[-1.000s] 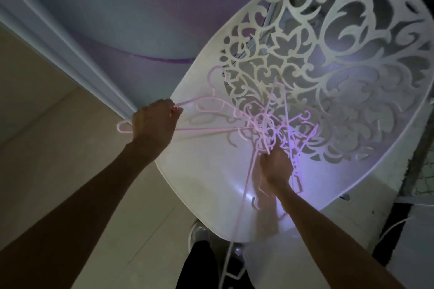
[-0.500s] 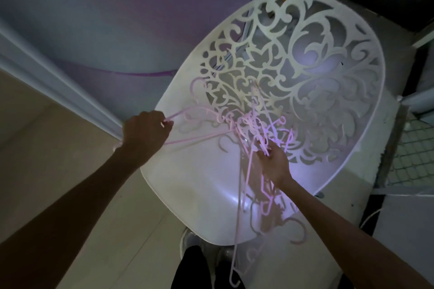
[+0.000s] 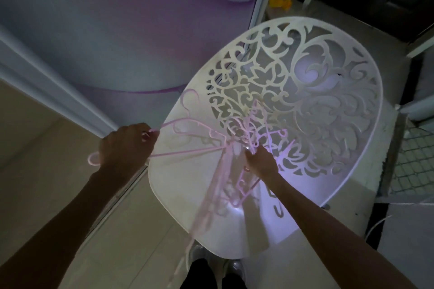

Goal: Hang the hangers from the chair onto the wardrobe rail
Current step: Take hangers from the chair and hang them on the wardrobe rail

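No text, label, brand, number or sign can be read anywhere in this dim head view.

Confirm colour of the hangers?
Pale pink hangers, clearest in the head view against the white chair.

The room is dim. A beige tiled floor [image 3: 42,171] meets a pale door with purple curves [image 3: 105,30]. A wire mesh [image 3: 415,162] is at the right.
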A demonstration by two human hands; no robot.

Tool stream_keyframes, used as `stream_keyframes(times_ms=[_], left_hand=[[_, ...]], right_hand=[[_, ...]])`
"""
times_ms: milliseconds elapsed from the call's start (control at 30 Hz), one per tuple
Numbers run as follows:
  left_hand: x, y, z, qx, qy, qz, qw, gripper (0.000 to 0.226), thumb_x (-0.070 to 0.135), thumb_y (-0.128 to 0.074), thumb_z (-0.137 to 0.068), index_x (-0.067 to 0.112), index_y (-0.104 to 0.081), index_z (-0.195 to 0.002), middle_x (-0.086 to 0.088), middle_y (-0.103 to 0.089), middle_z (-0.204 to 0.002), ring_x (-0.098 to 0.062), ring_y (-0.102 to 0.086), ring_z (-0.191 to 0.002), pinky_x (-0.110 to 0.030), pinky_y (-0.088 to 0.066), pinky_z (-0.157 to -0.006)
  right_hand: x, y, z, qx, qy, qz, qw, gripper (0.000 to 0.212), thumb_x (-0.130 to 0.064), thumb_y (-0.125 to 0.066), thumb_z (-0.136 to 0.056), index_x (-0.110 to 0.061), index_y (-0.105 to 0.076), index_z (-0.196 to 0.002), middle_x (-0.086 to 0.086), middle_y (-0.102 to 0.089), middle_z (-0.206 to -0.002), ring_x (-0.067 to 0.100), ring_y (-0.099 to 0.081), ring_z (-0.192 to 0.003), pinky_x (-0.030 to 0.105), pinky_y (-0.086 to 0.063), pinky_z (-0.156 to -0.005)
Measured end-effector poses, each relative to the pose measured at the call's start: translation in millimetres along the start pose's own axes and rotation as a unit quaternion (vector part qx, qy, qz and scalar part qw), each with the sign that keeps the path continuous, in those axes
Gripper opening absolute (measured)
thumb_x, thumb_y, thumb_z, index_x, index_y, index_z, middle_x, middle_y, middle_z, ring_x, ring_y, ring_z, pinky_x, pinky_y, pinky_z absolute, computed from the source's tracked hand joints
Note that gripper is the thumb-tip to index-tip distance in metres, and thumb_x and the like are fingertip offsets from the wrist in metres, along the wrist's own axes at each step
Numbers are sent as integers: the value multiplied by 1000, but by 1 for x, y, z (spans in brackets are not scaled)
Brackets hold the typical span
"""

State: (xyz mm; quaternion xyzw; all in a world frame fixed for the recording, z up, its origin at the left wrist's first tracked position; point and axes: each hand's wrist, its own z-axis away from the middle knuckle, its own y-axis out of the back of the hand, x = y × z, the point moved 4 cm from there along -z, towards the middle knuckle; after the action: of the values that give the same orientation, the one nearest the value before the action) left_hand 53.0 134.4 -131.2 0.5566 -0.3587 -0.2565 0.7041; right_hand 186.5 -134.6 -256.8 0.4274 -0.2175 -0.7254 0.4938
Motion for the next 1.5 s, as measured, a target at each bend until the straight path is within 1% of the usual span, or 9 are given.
stream_keyframes(times_ms=[100,267,433,567,667,833,1200,1333,1500], left_hand=[[-15,6,-12,3,19,21,1000,32,42,-48,-93,17,-67,-89,-10,-69,-87,-30,-64,-83,-33,-42,-74],[-12,-26,-14,-29,64,90,993,26,38,-52,-92,18,-67,-85,-9,-70,-90,-35,-64,-92,-35,-45,-79],[-5,-88,-4,-113,142,190,965,29,38,-46,-94,15,-63,-88,1,-74,-84,-26,-68,-88,-36,-52,-83],[-10,-102,7,-142,173,218,950,27,36,-48,-93,16,-65,-88,2,-73,-80,-20,-68,-70,-35,-56,-80],[-5,-98,14,-104,153,214,959,27,35,-47,-95,16,-65,-89,6,-70,-77,-15,-66,-66,-28,-53,-70],[11,-74,16,-13,88,142,986,28,40,-42,-96,23,-63,-90,3,-71,-85,-27,-66,-83,-33,-46,-73],[18,-30,19,22,35,65,997,29,37,-43,-96,22,-67,-97,-6,-71,-90,-30,-65,-85,-32,-41,-74],[16,-28,16,11,46,77,996,26,38,-47,-93,25,-69,-92,-4,-71,-87,-31,-65,-83,-34,-46,-77],[4,-51,11,-94,137,199,966,23,34,-55,-87,27,-63,-66,3,-73,-76,-22,-69,-78,-36,-54,-84]], right_hand=[[-7,5,7,48,20,80,995,49,-40,-35,-98,-4,-41,-131,18,-60,-119,35,-56,-114,39,-44,-91],[9,16,19,117,71,47,990,32,-26,-40,-96,-5,-50,-119,17,-66,-98,37,-61,-96,39,-46,-78],[36,25,13,88,97,-12,991,20,-34,-43,-96,-17,-51,-90,-8,-47,-59,30,-56,-71,30,-35,-61],[35,24,11,58,106,6,993,31,-33,-36,-99,-8,-49,-110,-3,-46,-60,33,-59,-74,34,-39,-61],[26,16,16,34,105,-18,994,37,-32,-29,-100,-5,-43,-122,-3,-43,-58,28,-55,-65,31,-38,-61],[22,20,31,80,108,-135,982,27,-27,-31,-101,-12,-54,-106,-2,-40,-54,12,-40,-49,26,-32,-51],[22,38,23,80,106,-83,988,32,-24,-32,-101,-5,-58,-102,1,-48,-59,15,-44,-52,25,-28,-47],[12,29,17,54,81,-181,979,37,-26,-30,-102,-5,-61,-102,6,-50,-57,22,-54,-56,31,-41,-61],[31,24,35,7,22,-347,938,34,-25,-34,-101,-9,-62,-112,-2,-40,-40,4,-35,-31,19,-33,-38]])
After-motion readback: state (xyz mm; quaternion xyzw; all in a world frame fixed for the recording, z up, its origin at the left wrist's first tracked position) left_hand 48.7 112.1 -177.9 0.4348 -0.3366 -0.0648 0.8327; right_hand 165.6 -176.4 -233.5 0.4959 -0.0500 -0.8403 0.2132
